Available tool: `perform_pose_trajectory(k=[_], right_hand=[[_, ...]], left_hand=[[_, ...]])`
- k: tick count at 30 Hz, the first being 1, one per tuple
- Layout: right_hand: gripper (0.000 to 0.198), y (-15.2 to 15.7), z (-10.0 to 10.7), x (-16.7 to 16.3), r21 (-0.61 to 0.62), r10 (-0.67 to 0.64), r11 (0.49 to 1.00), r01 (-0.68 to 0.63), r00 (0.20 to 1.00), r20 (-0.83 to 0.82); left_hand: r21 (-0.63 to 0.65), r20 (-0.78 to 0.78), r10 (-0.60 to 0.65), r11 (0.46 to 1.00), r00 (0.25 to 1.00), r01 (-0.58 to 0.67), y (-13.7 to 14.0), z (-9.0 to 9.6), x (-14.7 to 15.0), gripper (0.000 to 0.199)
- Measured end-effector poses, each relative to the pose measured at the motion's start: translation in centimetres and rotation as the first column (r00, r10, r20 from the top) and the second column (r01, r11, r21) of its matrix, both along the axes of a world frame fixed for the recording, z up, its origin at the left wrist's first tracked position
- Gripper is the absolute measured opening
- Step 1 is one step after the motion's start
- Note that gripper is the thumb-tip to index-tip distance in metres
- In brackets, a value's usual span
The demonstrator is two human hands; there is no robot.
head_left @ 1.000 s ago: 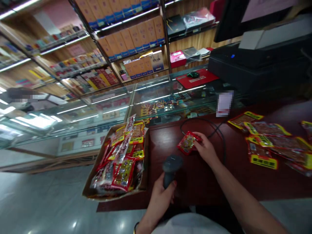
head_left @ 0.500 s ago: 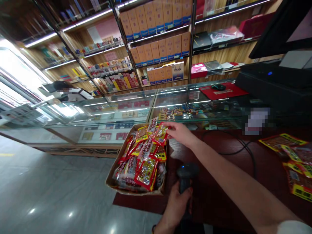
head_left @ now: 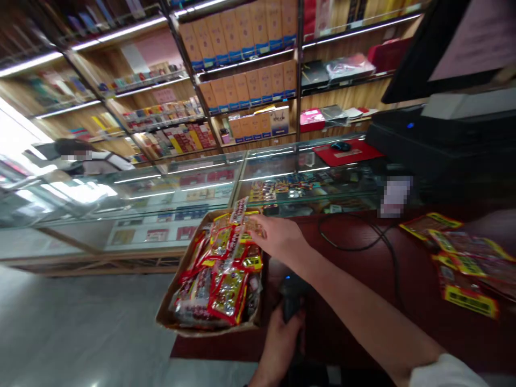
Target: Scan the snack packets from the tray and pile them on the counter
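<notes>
Shelves (head_left: pixel 342 97) lined with boxes are seen behind a long glass counter (head_left: pixel 141 253), and a dark red table (head_left: pixel 363 266) is placed before it. On the table a cardboard box (head_left: pixel 166 317) is filled up to its rim. Over its far right part the right hand (head_left: pixel 280 239) is held, fingers lightly bent above red and yellow packets (head_left: pixel 229 293); whether one is gripped cannot be told. Near the box, a scanner (head_left: pixel 293 293) is held by the left hand (head_left: pixel 280 336), fingers wrapped around the handle. Loose packets (head_left: pixel 471 263) are spread at the right.
</notes>
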State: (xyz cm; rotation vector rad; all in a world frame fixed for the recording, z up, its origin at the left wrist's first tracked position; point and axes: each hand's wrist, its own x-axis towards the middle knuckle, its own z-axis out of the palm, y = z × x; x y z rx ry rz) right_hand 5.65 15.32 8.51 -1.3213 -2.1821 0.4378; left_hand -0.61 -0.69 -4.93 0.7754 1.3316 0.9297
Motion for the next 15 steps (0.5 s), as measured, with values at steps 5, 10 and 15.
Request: perform_pose_trajectory(k=[5, 10, 15], right_hand=[[0.036, -0.8, -5.4, 15.4, 0.014, -0.432, 0.901, 0.434, 0.893, 0.127], [0.069, -0.3, -8.7, 32.4, 0.021, -0.827, 0.520, 0.854, 0.497, 0.264], [0.068, 0.5, -10.9, 39.8, -0.047, -0.788, 0.510, 0.859, 0.488, 0.376]], left_hand=[[-0.083, -0.039, 0.035, 0.996, 0.999, -0.038, 1.0, -1.1, -0.3, 0.075], [-0.072, -0.018, 0.031, 0.997, 0.999, -0.032, 1.5, -1.6, -0.1, 0.076], [-0.052, -0.029, 0.048, 0.997, 0.998, -0.050, 1.6, -0.9, 0.1, 0.074]])
